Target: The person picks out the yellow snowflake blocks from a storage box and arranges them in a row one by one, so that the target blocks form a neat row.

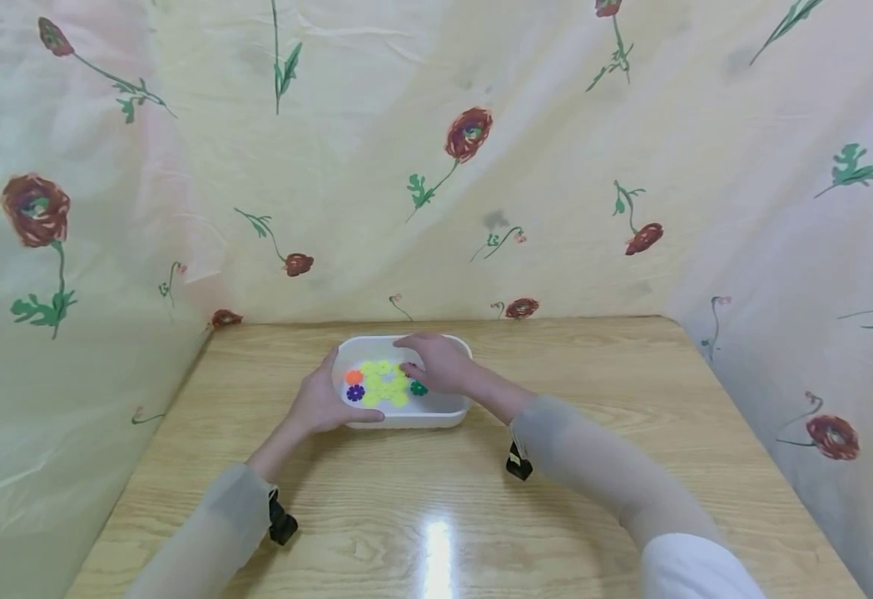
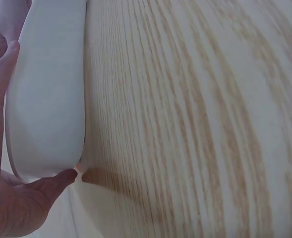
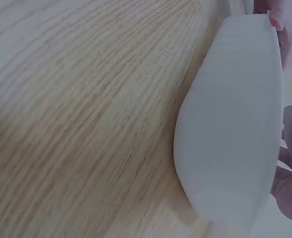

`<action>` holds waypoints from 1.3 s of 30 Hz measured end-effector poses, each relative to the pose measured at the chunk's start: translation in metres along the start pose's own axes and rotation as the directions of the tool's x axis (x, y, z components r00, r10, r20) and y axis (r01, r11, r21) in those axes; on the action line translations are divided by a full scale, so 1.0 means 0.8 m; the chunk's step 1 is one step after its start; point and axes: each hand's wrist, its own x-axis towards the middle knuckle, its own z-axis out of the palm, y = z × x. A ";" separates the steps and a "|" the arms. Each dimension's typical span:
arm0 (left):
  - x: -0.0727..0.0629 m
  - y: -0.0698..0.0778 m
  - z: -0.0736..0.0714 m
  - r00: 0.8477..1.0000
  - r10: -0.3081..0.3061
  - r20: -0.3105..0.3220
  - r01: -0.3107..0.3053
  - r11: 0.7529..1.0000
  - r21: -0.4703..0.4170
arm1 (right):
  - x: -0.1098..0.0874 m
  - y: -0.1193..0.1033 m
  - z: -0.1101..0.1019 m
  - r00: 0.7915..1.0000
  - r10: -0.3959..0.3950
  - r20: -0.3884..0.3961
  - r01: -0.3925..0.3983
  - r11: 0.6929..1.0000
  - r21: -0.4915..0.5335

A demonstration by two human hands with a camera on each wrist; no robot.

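Observation:
A white plastic basin point(image 1: 414, 421) stands on the wooden table, near its back edge. Inside lie several yellow flower-shaped pieces point(image 1: 373, 388), with an orange one point(image 1: 354, 377) and a purple one point(image 1: 355, 393) on the left and a green one point(image 1: 418, 388) on the right. My left hand point(image 1: 321, 403) holds the basin's left end, its thumb along the front rim and its fingers round the side. Over the right part of the basin reaches my right hand point(image 1: 442, 363), thumb and fingers apart. A bit of red shows by its thumb; the palm side is hidden.
The wooden table point(image 1: 436, 491) extends in front of the basin and to both sides. Behind and beside it hangs a flower-patterned cloth point(image 1: 376, 166). Black wrist cameras sit under both forearms, near the tabletop.

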 end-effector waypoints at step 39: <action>-0.001 0.001 -0.001 1.000 -0.024 0.015 0.024 0.999 -0.030 | 0.034 -0.006 0.035 0.988 0.006 0.155 0.026 0.978 -0.205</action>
